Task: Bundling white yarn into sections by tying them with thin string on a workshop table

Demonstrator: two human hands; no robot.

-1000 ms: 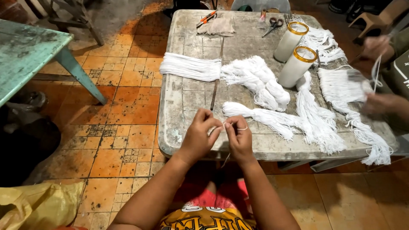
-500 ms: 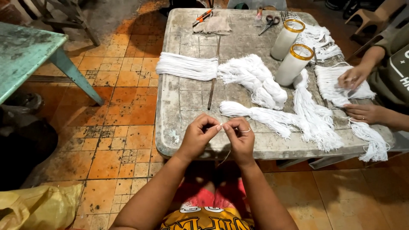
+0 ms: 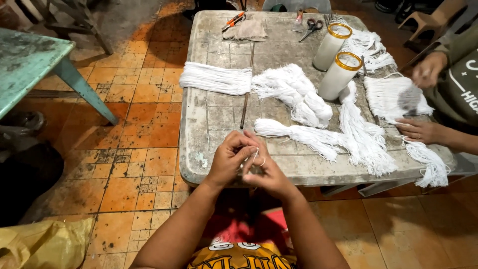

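both my left hand (image 3: 230, 160) and right hand (image 3: 263, 172) pinched a thin white string (image 3: 255, 155) at the near table edge (image 3: 298, 177); i judged any slack could slip it free.

No screens, signs or paper labels in view, only a crumpled yellow plastic bag (image 3: 42, 244) on the tiled floor at lower left, and pale printed lettering on a neighbouring person's olive shirt (image 3: 460, 84) at right
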